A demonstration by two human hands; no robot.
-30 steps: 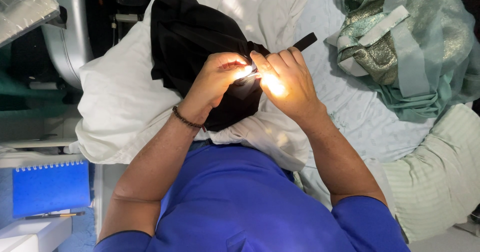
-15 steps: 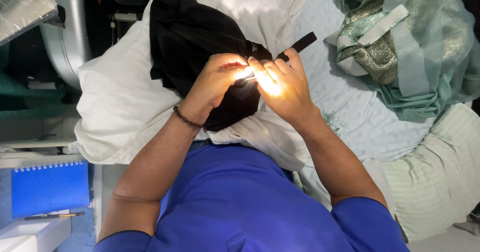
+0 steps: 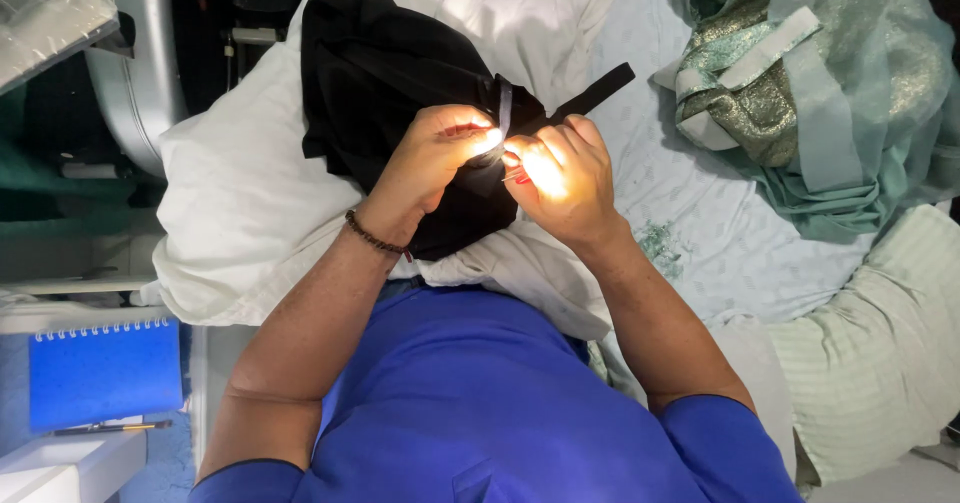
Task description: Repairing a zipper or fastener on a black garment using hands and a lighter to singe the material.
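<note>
Frame centre: left hand (image 3: 435,158) pinches black fabric (image 3: 385,73); right hand (image 3: 565,178) grips small tool, kind unclear. Work mid-way; black strap (image 3: 595,93) loose.

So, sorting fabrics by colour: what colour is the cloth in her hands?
Black cloth, head view.

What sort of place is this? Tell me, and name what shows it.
Probably a tailoring or sewing workspace. Both hands work a black fabric over white cloth, a green-and-gold garment lies heaped nearby, and a blue spiral notebook sits by a pen.
</note>
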